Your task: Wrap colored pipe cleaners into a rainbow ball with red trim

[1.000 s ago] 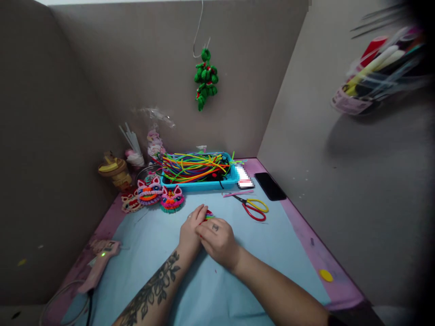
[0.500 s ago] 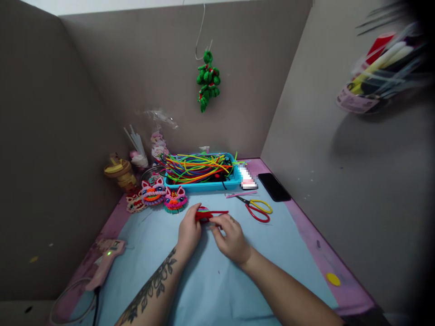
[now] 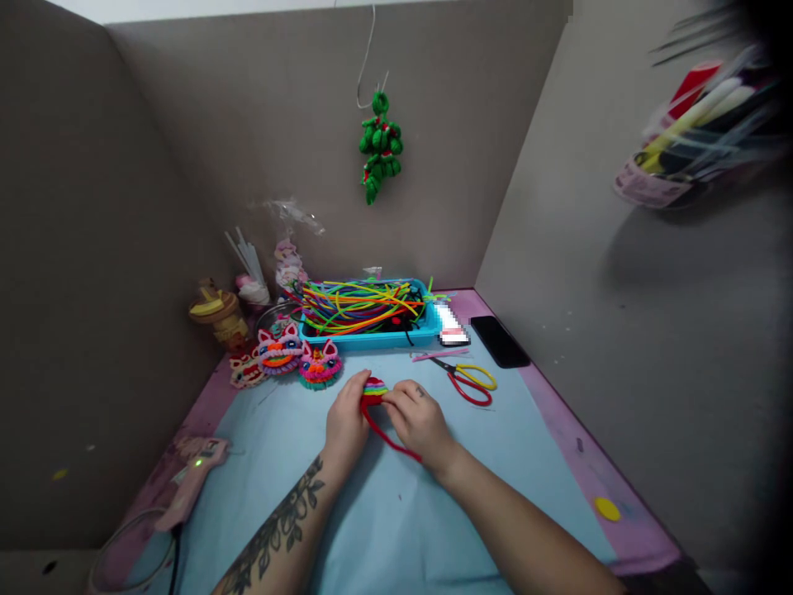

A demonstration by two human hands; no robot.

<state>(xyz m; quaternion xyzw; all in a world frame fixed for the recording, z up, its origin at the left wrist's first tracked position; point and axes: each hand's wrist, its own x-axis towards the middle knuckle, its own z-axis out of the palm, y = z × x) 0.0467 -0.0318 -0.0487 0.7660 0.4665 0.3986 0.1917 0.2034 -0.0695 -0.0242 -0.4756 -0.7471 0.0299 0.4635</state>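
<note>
Between my two hands is a small striped pipe-cleaner piece, with red, purple, green and yellow bands. My left hand is closed on its left side, thumb and fingers around the edge. My right hand pinches the right edge of the same piece. A loose red pipe cleaner trails from its underside, down and to the right below my right hand. Beyond my hands, to the left, sits a pink pipe-cleaner animal head with a similar head beside it.
A blue tray of colourful pipe cleaners stands at the back. Scissors with red and yellow handles lie right of my hands, near a black phone. A pink glue gun with a lit green light lies at left.
The striped piece has turned so its bands face up. The red pipe cleaner's loose end, earlier pointing right above my right hand, now hangs down toward me.
</note>
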